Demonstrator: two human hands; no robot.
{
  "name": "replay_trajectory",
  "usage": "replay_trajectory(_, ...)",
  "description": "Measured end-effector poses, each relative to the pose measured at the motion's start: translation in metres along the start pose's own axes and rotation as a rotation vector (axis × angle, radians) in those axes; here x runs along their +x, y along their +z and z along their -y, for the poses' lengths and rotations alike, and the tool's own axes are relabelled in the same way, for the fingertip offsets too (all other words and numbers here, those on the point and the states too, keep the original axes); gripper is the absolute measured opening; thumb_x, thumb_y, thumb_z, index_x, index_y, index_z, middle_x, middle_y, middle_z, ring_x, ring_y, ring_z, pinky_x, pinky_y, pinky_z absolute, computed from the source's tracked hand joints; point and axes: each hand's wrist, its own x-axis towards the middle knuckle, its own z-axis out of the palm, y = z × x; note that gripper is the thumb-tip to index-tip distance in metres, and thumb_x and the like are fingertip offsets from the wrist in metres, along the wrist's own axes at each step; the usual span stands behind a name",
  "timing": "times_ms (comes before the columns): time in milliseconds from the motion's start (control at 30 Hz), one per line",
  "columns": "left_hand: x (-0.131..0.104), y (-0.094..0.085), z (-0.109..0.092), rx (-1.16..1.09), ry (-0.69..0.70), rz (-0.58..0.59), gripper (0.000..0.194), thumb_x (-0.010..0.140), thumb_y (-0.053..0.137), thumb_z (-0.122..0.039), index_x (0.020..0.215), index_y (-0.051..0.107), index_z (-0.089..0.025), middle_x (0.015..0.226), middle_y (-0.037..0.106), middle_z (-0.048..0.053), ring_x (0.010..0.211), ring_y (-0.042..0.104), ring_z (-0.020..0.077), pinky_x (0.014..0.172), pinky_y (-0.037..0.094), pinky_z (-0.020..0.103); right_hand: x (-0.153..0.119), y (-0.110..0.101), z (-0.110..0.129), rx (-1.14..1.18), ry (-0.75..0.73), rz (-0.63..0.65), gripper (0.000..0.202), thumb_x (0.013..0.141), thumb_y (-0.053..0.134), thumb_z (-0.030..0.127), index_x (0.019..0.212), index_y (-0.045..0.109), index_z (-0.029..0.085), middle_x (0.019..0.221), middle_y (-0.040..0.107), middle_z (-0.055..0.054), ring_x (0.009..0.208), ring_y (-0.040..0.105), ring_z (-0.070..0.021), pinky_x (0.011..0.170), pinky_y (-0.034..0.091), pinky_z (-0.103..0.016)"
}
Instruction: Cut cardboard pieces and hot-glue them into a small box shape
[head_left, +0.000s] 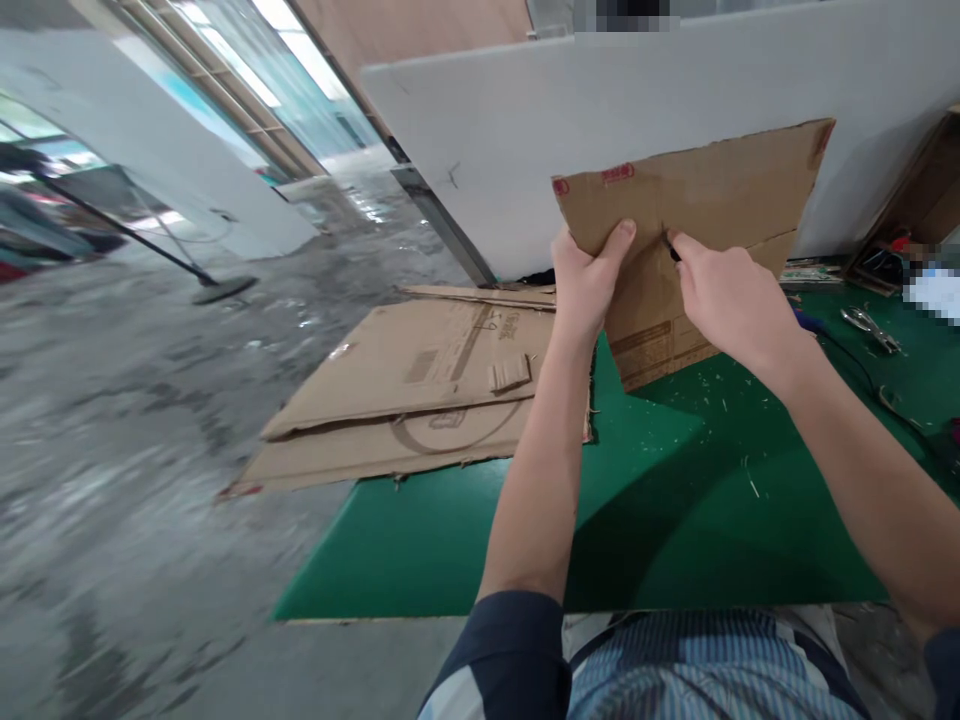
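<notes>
A raised brown cardboard sheet with red marks along its top edge point(720, 200) tilts above the green flat-topped counter point(427, 550). The left hand point(589, 275) has its grip closed on the sheet's left side, thumb flat on the near face, so most of the sheet extends to the right of that grip. The right hand point(731, 295) keeps a narrow, closed grip on a small black tool point(671, 247), mostly hidden by the fingers, its end against the near face of the sheet, just right of the left thumb. The sheet's bottom corner hangs close to the counter; whether they touch is unclear. To the left, flat brown printed cardboard sheets point(405, 370) lie stacked, overhanging the counter's edge, with a small ridged cardboard piece point(509, 374) on top. A shiny metal tool point(870, 328) lies on the counter beyond the right forearm.
</notes>
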Motion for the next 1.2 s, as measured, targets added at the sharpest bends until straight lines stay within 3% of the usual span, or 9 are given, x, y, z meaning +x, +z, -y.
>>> replay_trajectory(333, 0.006, -0.003, 0.008, 0.023, -0.008, -0.045, 0.047, 0.077, 0.072, -0.059, 0.100, 0.066, -0.019, 0.103, 0.073, 0.008, 0.105, 0.069, 0.0244, 0.092, 0.056, 0.036, 0.017, -0.016, -0.001, -0.228, -0.094, 0.006, 0.044, 0.100, 0.035, 0.027, 0.136, 0.058, 0.017, 0.091, 0.069, -0.016, 0.083, 0.067, -0.0270, 0.070, 0.042, -0.036)
replay_trajectory(567, 0.004, -0.001, 0.001, 0.004, -0.007, -0.029, 0.045, 0.077, 0.072, -0.059, 0.098, 0.067, -0.019, 0.102, 0.073, 0.008, 0.105, 0.069, 0.0248, 0.092, 0.057, 0.038, 0.007, -0.003, -0.002, -0.273, -0.091, -0.013, 0.057, 0.099, 0.031, 0.019, 0.156, 0.029, 0.014, 0.096, 0.069, -0.019, 0.083, 0.066, -0.0272, 0.071, 0.041, -0.037)
replay_trajectory(833, 0.004, -0.002, 0.001, 0.020, -0.018, -0.034, 0.046, 0.078, 0.072, -0.059, 0.099, 0.068, -0.019, 0.106, 0.073, 0.008, 0.107, 0.069, 0.0264, 0.093, 0.057, 0.040, -0.008, 0.015, 0.000, -0.261, 0.005, 0.055, 0.070, 0.093, 0.034, 0.009, 0.160, 0.015, 0.014, 0.086, 0.070, -0.016, 0.073, 0.065, -0.0245, 0.070, 0.044, -0.036)
replay_trajectory(933, 0.006, -0.003, 0.005, 0.018, -0.018, -0.041, 0.046, 0.077, 0.072, -0.060, 0.098, 0.068, -0.018, 0.103, 0.073, 0.008, 0.108, 0.069, 0.0266, 0.093, 0.057, 0.040, -0.010, 0.024, -0.003, -0.272, 0.017, 0.070, 0.073, 0.093, 0.035, 0.012, 0.160, 0.007, 0.014, 0.081, 0.070, -0.014, 0.068, 0.064, -0.0233, 0.068, 0.045, -0.035)
replay_trajectory(1200, 0.005, -0.001, 0.004, -0.010, -0.019, -0.076, 0.043, 0.076, 0.074, -0.057, 0.095, 0.069, -0.019, 0.101, 0.072, 0.007, 0.100, 0.070, 0.0240, 0.090, 0.058, 0.040, -0.008, 0.029, -0.001, -0.075, 0.053, 0.044, 0.063, 0.097, 0.027, 0.014, 0.159, 0.020, 0.017, 0.088, 0.068, -0.016, 0.075, 0.065, -0.0238, 0.069, 0.046, -0.034)
